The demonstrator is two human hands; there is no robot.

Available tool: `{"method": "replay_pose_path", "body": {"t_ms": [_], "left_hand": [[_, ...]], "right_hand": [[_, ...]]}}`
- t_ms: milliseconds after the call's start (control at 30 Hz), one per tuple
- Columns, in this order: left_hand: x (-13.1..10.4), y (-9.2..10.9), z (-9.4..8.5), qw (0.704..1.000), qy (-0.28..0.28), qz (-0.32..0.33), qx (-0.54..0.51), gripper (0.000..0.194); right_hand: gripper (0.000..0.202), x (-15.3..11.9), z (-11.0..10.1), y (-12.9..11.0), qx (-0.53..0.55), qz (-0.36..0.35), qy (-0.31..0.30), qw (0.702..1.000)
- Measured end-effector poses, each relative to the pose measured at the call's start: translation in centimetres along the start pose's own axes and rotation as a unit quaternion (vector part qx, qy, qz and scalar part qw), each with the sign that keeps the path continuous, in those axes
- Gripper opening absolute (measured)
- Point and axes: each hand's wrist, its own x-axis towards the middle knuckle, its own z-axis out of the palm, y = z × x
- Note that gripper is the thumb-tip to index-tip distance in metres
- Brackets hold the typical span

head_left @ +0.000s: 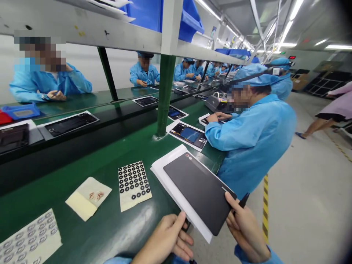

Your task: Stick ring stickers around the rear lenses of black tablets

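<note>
A dark grey tablet back cover (199, 187) lies tilted over white paper sheets (162, 167) at the near edge of the green bench. My right hand (244, 223) grips the cover's lower right corner, thumb on top, and a dark pen-like tool sticks out by its fingers. My left hand (172, 236) is beside the lower left edge of the sheets, palm partly up, with its fingers apart; something small and dark is behind the thumb. Left of the cover lies a sheet of black ring stickers (134, 183). Further left is a cream paper with small reddish pieces (96, 196).
A sheet of clear stickers (33, 238) lies at the bottom left. A green post (165, 95) rises from the bench (110, 157). Opened tablets (188, 135) on paper lie beyond. A co-worker in blue (253, 128) works close on the right; others sit across.
</note>
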Motion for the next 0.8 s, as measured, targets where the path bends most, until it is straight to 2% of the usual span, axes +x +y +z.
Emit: {"method": "replay_pose_path", "body": {"t_ms": [100,167,233,300,367,467,633,733,800], "left_hand": [[-1.1,-2.2,0.0,0.998,-0.011,-0.015,0.054,0.082],[-1.5,-3.2,0.2,0.993,-0.021,0.003,0.114,0.078],[-1.8,-3.7,0.4,0.989,-0.025,0.027,0.142,0.074],[-1.8,-3.7,0.7,0.993,-0.025,0.026,0.113,0.073],[-1.7,-3.6,0.8,0.997,-0.036,0.015,0.072,0.07],[-1.7,-3.6,0.7,0.996,-0.065,0.023,0.065,0.064],[-2.7,-4.6,0.1,0.997,-0.051,0.048,-0.001,0.063],[-3.5,-4.6,-0.4,0.996,-0.04,0.062,-0.052,0.071],[-3.8,-4.1,-0.4,0.989,-0.062,0.073,-0.11,0.078]], "right_hand": [[0.064,0.1,0.1,1.2,-0.037,-0.016,-0.039,0.998],[0.062,0.7,-0.3,1.2,-0.119,-0.029,-0.057,0.991],[0.064,1.4,-1.1,1.2,-0.212,-0.058,-0.046,0.975],[0.068,1.9,-2.1,1.5,-0.266,-0.078,-0.025,0.96],[0.066,2.3,-2.6,2.2,-0.259,-0.055,-0.025,0.964],[0.065,2.2,-1.9,3.1,-0.192,-0.012,-0.036,0.981],[0.064,-0.3,-0.2,1.7,-0.117,-0.012,-0.031,0.993],[0.061,-2.9,-1.3,1.5,-0.138,-0.002,-0.06,0.989],[0.052,-4.5,-3.1,2.4,-0.211,-0.026,-0.089,0.973]]}}
